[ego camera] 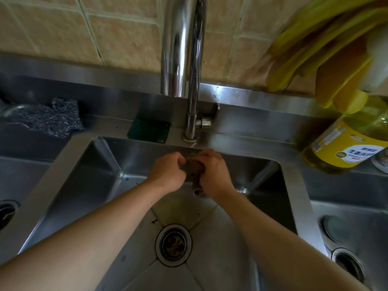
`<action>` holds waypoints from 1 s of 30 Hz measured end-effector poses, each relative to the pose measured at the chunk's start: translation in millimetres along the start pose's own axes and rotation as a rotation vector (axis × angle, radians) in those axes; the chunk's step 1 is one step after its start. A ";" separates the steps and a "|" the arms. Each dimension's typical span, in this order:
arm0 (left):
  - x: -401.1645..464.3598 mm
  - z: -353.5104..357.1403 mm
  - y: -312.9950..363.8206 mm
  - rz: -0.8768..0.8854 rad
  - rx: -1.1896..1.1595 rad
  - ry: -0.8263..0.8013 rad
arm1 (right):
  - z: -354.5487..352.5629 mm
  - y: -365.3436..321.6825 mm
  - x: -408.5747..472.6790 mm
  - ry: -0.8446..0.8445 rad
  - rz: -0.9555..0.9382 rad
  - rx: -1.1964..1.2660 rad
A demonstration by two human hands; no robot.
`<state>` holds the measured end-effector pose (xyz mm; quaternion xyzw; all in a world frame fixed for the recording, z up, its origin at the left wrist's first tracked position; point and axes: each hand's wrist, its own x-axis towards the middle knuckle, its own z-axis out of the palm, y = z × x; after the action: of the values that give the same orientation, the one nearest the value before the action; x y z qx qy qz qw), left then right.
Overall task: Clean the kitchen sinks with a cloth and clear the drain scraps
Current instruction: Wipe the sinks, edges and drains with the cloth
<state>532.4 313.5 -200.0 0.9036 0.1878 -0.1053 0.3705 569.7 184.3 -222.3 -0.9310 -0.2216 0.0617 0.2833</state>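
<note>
head view looks down into the stainless steel middle sink basin [117,206], where the round metal drain strainer [173,245] sits nearest, with brown scraps [173,243] lying in its cup and a few dark specks on the basin floor just beside it. both bare forearms reach in from the lower edge and meet over the far part of the basin. the left hand [168,173] and the right hand [213,175] have their fingers curled around a dark brown bunched cloth [194,170], gripping it from either side, with a bit of it hanging below the right hand. to each side lies another steel basin with its own round drain, the left drain [7,213] and the right drain [348,263], both partly cut off by the frame. on the far ledge rest a dark green scouring pad [149,130] and, further left, a grey metallic scrubbing cloth [48,118]. the curved chrome tap [182,49] rises from the ledge above the hands and blocks part of the beige tiled wall [63,32]. at right stands a clear bottle of yellow liquid [344,148]; its yellow label carries printed characters too blurred to read. yellow rubber gloves [327,45] hang over it.
</note>
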 end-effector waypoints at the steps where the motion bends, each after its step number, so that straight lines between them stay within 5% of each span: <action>1: 0.0 -0.9 0.0 0.003 -0.002 -0.003 | -5.4 1.8 -3.6 0.098 0.042 0.025; 4: 3.8 -1.5 2.8 -0.003 -0.004 -0.014 | -27.1 24.5 5.8 0.345 0.160 -0.012; 8: 8.9 9.5 11.8 -0.018 -0.004 -0.009 | -35.1 54.8 16.2 0.085 0.110 -0.260; 11: 6.1 18.9 19.3 -0.010 0.014 -0.023 | -33.2 61.8 8.9 0.071 0.036 -0.353; 17: 1.7 41.4 55.7 0.050 0.023 -0.084 | -78.3 96.6 -25.2 0.059 0.379 -0.512; 22: -8.5 63.6 84.0 0.121 0.065 -0.105 | -108.7 91.2 -22.7 -0.023 0.605 -0.434; 30: -37.2 89.7 98.3 0.147 0.118 -0.169 | -120.2 96.6 -80.6 -0.114 0.568 -0.364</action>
<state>535.2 175.8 -188.9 0.9230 0.0827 -0.1644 0.3379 563.0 16.4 -176.8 -0.9859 0.0238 0.1496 0.0711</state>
